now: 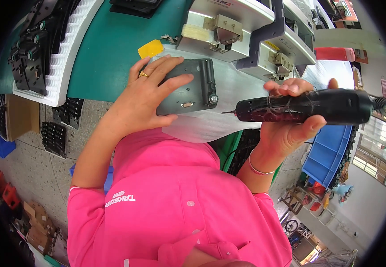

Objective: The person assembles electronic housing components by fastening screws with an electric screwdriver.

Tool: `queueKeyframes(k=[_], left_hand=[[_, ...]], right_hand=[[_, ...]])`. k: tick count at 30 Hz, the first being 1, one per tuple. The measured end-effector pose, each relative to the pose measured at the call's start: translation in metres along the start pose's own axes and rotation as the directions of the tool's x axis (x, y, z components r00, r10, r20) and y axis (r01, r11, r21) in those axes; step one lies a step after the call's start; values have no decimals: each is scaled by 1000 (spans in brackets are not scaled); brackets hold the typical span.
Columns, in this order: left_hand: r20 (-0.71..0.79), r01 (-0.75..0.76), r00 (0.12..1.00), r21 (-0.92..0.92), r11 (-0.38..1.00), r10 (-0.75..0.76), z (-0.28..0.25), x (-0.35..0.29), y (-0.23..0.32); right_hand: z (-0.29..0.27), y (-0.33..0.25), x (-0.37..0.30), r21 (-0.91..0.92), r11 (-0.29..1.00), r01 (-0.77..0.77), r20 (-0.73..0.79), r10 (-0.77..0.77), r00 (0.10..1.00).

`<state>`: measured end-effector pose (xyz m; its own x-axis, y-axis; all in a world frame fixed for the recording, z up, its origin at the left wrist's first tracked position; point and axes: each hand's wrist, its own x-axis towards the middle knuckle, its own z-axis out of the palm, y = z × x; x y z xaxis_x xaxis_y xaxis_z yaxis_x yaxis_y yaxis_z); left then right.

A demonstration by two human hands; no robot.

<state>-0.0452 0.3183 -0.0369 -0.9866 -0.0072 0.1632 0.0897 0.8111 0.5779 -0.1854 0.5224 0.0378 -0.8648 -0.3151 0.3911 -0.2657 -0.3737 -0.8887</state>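
Note:
A black plastic casing point(192, 93) lies on a white foam sheet at the table edge, with a raised round-ended strip along its right side and a small metal contact near its lower edge. My left hand point(142, 95) grips its left part, fingers spread over the top and thumb by the near edge. My right hand point(279, 133) is closed around a black electric screwdriver point(308, 107) held level. Its thin bit points left, a short way right of the casing and apart from it.
Two metal-fronted screw feeders point(217, 33) stand beyond the casing. A yellow piece point(150, 49) and small metal parts lie beside them. At the left, a white foam tray point(62, 75) holds several black parts. A blue bin point(328, 153) is at the right.

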Motion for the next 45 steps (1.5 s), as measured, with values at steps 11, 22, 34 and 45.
queueKeyframes(k=[11,22,34,45], left_hand=[[-11,-129,992,-39,991,129,1,4,-10],[13,-240,971,26,970,240,7,-1,-9],[-52,-187,981,-41,981,185,9,2,-2],[-143,-57,989,-79,995,46,22,0,7]], right_hand=[[-4,1,10,246,963,109,101,-138,985],[15,1,36,421,900,118,68,-160,985],[52,16,66,296,931,215,98,-253,962],[60,31,68,207,945,252,73,-272,960]])
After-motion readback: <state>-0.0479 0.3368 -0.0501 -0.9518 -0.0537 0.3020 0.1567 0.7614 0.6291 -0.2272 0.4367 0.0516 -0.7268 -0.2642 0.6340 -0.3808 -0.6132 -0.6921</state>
